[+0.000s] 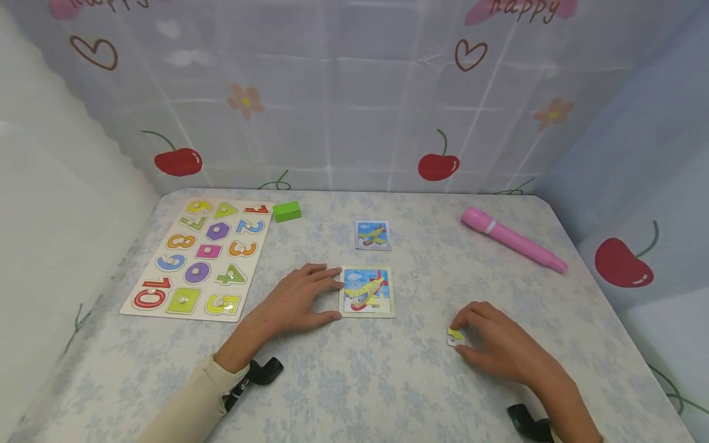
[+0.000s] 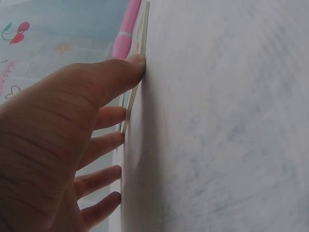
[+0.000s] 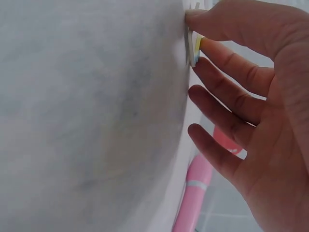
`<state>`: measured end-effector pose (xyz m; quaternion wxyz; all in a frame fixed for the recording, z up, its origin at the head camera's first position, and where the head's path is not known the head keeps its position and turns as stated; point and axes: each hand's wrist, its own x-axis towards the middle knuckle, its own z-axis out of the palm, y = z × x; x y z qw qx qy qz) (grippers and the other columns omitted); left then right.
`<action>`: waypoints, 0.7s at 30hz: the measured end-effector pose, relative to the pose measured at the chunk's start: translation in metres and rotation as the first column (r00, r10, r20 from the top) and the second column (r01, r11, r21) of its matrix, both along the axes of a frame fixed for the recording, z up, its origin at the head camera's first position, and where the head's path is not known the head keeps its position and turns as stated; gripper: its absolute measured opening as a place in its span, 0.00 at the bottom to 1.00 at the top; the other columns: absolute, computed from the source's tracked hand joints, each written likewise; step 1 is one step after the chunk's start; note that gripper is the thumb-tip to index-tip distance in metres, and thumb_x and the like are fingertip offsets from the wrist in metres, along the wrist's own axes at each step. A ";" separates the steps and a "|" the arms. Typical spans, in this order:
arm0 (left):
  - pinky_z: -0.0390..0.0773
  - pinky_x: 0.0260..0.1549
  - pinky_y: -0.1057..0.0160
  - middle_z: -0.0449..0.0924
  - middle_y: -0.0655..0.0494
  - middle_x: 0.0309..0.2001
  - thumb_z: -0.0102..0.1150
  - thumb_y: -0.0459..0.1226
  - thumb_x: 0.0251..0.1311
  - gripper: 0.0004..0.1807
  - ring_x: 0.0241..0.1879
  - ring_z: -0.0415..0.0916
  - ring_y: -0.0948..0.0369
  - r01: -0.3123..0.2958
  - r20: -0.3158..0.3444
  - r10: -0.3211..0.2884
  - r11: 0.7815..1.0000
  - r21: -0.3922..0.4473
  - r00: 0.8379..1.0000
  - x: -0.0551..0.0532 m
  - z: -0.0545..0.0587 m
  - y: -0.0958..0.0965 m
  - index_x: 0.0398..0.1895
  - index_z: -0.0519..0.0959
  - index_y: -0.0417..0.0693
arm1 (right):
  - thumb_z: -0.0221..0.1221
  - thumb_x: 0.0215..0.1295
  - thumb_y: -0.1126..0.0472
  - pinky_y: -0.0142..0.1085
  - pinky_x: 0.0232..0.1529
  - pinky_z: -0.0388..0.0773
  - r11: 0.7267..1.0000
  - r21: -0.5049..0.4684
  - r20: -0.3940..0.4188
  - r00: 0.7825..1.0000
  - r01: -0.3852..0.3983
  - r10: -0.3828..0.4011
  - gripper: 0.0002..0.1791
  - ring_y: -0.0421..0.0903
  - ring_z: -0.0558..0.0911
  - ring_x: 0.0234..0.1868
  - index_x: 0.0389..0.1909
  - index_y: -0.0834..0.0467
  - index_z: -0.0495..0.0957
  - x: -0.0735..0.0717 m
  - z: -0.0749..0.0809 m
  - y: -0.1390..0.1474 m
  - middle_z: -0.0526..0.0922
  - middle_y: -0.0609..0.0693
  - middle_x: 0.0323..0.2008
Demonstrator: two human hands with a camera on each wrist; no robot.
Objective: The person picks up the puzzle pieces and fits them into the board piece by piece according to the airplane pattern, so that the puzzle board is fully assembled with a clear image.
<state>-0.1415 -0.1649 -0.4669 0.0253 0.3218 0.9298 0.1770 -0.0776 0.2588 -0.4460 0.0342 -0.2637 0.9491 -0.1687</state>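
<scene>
A square jigsaw board with a yellow airplane picture lies on the table, its lower part partly pale. My left hand rests at the board's left side, thumb and fingertips touching that edge; the left wrist view shows the thumb against the thin rim. To the right, my right hand pinches a small yellow-and-white puzzle piece between thumb and fingers, low over the table. In the right wrist view the piece appears nearly edge-on, the other fingers spread below it.
Behind the jigsaw board lies a small airplane picture card. A number-and-shape board is at the left, with a green block by its far corner. A pink marker-like stick lies at the back right. Curtain-like sheets surround the table.
</scene>
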 end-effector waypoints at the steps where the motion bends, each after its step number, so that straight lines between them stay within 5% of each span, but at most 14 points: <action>1: 0.72 0.70 0.39 0.70 0.56 0.79 0.72 0.59 0.66 0.34 0.78 0.65 0.48 -0.001 0.000 0.001 1.000 0.001 1.000 0.000 0.000 0.000 0.71 0.82 0.57 | 0.81 0.59 0.56 0.48 0.52 0.84 1.000 0.007 -0.001 1.000 -0.005 0.005 0.18 0.43 0.81 0.52 0.46 0.43 0.83 -0.001 0.001 -0.002 0.81 0.36 0.48; 21: 0.73 0.70 0.40 0.69 0.57 0.80 0.72 0.59 0.66 0.34 0.78 0.65 0.49 -0.001 0.005 0.001 1.000 0.006 1.000 -0.001 -0.002 -0.001 0.71 0.82 0.57 | 0.79 0.61 0.57 0.51 0.59 0.81 0.987 0.019 -0.036 0.987 -0.158 0.159 0.16 0.46 0.81 0.55 0.48 0.49 0.87 -0.041 0.020 -0.067 0.84 0.42 0.49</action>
